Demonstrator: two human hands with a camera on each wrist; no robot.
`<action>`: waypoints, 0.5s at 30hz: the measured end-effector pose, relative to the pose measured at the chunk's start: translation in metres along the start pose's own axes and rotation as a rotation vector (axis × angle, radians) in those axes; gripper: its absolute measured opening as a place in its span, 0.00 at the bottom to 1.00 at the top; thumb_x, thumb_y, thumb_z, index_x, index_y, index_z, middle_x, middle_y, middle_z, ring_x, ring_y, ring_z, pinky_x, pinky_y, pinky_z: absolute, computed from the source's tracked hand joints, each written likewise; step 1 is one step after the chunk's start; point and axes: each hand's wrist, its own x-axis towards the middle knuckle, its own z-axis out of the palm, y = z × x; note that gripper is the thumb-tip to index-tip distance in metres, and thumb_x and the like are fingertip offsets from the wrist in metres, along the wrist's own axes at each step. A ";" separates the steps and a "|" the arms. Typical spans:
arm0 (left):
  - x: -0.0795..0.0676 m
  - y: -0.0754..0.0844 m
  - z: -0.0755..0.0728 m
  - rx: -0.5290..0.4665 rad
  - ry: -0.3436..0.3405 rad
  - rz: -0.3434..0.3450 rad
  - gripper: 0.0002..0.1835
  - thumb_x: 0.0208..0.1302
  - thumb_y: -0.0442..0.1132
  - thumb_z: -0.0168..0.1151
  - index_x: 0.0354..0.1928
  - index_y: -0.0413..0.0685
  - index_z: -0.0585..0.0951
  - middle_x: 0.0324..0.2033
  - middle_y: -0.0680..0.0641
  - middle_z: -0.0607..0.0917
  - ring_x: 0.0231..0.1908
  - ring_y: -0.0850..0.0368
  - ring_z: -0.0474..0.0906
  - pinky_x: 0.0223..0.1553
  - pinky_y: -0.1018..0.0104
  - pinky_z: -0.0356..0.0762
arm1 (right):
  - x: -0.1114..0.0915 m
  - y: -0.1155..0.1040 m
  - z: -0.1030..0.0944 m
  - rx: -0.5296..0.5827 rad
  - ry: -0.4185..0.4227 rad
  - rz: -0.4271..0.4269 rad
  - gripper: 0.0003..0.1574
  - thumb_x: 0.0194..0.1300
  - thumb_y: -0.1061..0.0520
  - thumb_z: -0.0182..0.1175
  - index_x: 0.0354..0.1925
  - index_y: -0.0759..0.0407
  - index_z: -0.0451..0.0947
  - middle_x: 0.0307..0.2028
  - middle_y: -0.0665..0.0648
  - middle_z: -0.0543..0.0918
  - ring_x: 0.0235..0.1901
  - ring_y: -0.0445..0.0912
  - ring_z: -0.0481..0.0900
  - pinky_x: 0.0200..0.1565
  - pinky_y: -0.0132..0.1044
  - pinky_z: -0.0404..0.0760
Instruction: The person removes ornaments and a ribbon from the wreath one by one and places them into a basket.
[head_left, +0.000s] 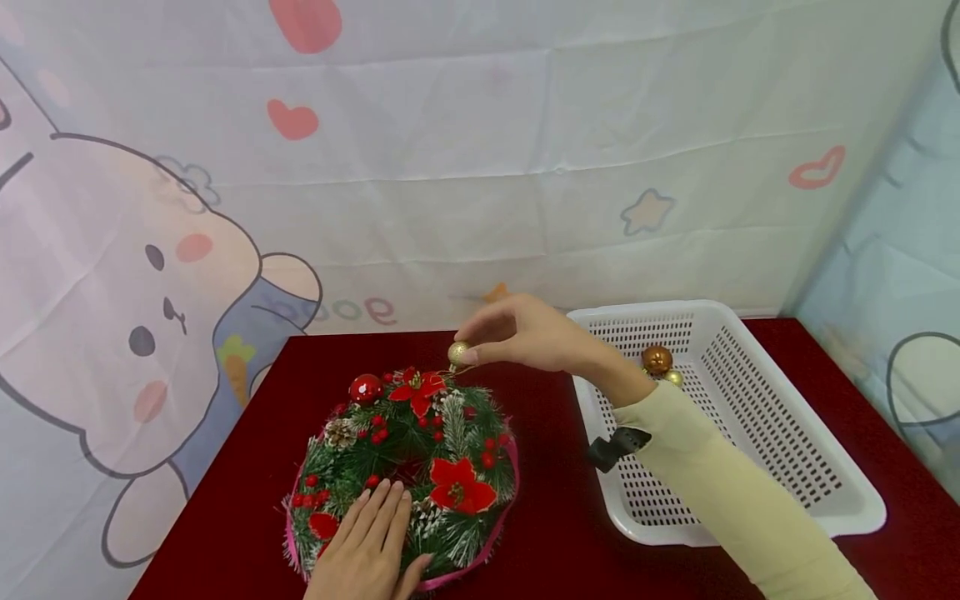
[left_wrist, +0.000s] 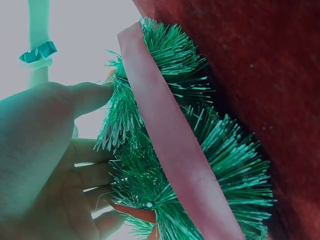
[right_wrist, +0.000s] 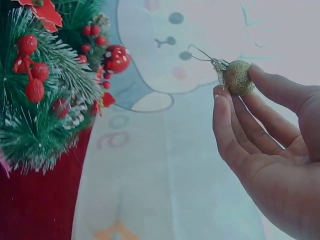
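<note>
Right hand [head_left: 528, 333] pinching gold bauble [head_left: 459, 353] at far edge of wreath [head_left: 482, 408]

Left hand [head_left: 367, 537] resting straight-fingered on near side; attaching seems underway, calling for guiding loop [right_wrist: 202, 52].

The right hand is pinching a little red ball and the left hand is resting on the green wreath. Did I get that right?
Almost! The little ball isn't red, it's gold, as the right wrist view shows. The right hand is pinching it, and the left hand is resting on the green wreath, just as you said.
</note>
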 end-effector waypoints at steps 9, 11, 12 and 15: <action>0.000 0.001 0.000 0.003 -0.005 -0.006 0.47 0.82 0.68 0.22 0.59 0.44 0.87 0.58 0.46 0.90 0.60 0.52 0.86 0.68 0.59 0.78 | -0.037 0.011 -0.037 0.089 0.075 0.082 0.16 0.67 0.48 0.73 0.52 0.48 0.89 0.48 0.50 0.93 0.55 0.45 0.88 0.64 0.44 0.83; 0.000 0.001 0.000 0.002 -0.005 -0.009 0.47 0.82 0.68 0.22 0.59 0.44 0.87 0.58 0.45 0.89 0.60 0.52 0.86 0.68 0.59 0.77 | -0.044 0.016 -0.045 0.097 0.096 0.098 0.17 0.67 0.48 0.74 0.52 0.49 0.89 0.48 0.50 0.93 0.55 0.45 0.88 0.65 0.43 0.82; 0.000 0.000 0.000 0.000 -0.004 -0.011 0.47 0.82 0.68 0.22 0.59 0.44 0.87 0.58 0.45 0.89 0.60 0.52 0.86 0.68 0.59 0.77 | -0.048 0.019 -0.048 0.104 0.104 0.107 0.17 0.67 0.49 0.74 0.52 0.50 0.89 0.48 0.51 0.93 0.54 0.46 0.88 0.65 0.43 0.82; 0.000 0.000 0.000 0.000 0.004 -0.011 0.47 0.82 0.68 0.21 0.58 0.44 0.87 0.57 0.45 0.90 0.59 0.51 0.87 0.68 0.59 0.78 | -0.059 0.028 -0.058 0.102 0.128 0.141 0.19 0.66 0.48 0.74 0.53 0.52 0.88 0.48 0.51 0.93 0.53 0.46 0.89 0.64 0.41 0.82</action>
